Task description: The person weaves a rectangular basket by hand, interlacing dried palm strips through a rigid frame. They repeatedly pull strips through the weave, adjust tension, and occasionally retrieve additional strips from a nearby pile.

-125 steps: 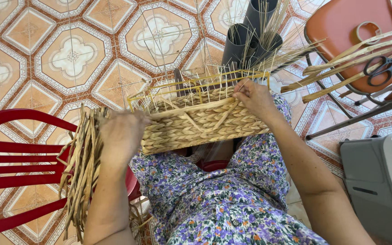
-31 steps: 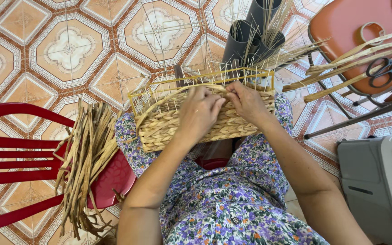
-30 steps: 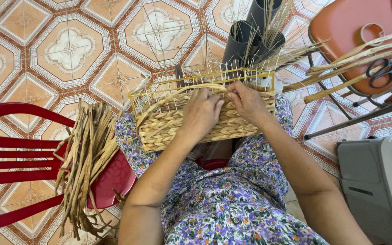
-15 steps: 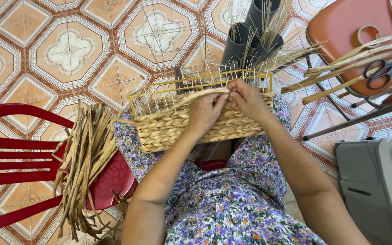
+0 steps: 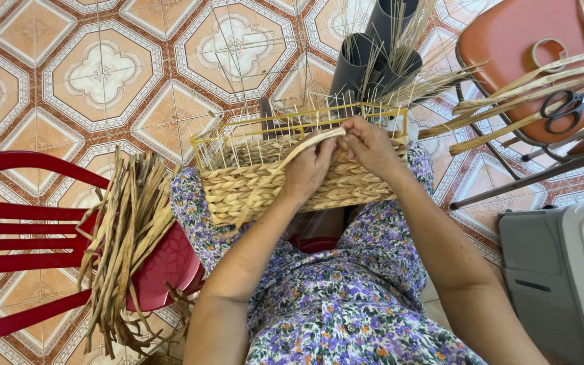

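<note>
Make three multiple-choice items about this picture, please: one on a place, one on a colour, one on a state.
1. Where do the scissors lie?
A. on the orange chair
B. on the floor
C. in the basket

2. What colour is the chair under the dry strips?
A. blue
B. red
C. white

3. How far is the basket woven?
A. finished to the rim
B. not started
C. lower part woven, frame bare on top

Answers:
1 A, the scissors rest on its seat.
2 B, the red chair holds the bundle.
3 C, while the left hand and right hand work a strand at the top.
</note>
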